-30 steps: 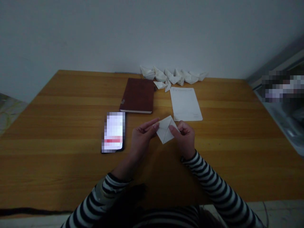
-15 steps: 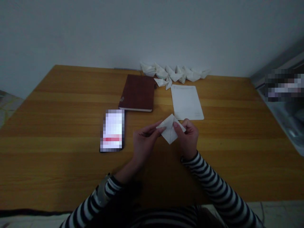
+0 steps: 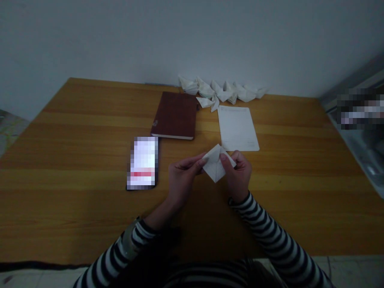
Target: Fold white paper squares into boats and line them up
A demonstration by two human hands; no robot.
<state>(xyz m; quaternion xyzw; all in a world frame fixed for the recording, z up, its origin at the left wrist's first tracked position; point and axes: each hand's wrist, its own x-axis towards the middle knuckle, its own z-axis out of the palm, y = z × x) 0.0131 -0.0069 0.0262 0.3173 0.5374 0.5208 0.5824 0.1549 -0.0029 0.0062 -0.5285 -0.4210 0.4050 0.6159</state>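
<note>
A small folded piece of white paper [image 3: 215, 169], diamond-shaped with a crease down its middle, is held above the table between both hands. My left hand [image 3: 185, 176] pinches its left corner between thumb and fingers. On the other side, my right hand [image 3: 239, 174] grips the right part, with the thumb lying on the front face near the crease. The fingers behind the paper are partly hidden. Just beyond my right hand lies a sheet of lined white paper [image 3: 238, 128].
Several folded paper boats [image 3: 222, 94] line the table's back edge by the wall. A brown notebook [image 3: 175, 116] lies left of the sheet, and a phone [image 3: 143, 162] with a blurred screen is nearer me on the wooden table [image 3: 75, 160].
The camera view has shifted slightly. My left thumb has moved a little on the paper's left corner; both hands keep their hold in nearly the same place.
</note>
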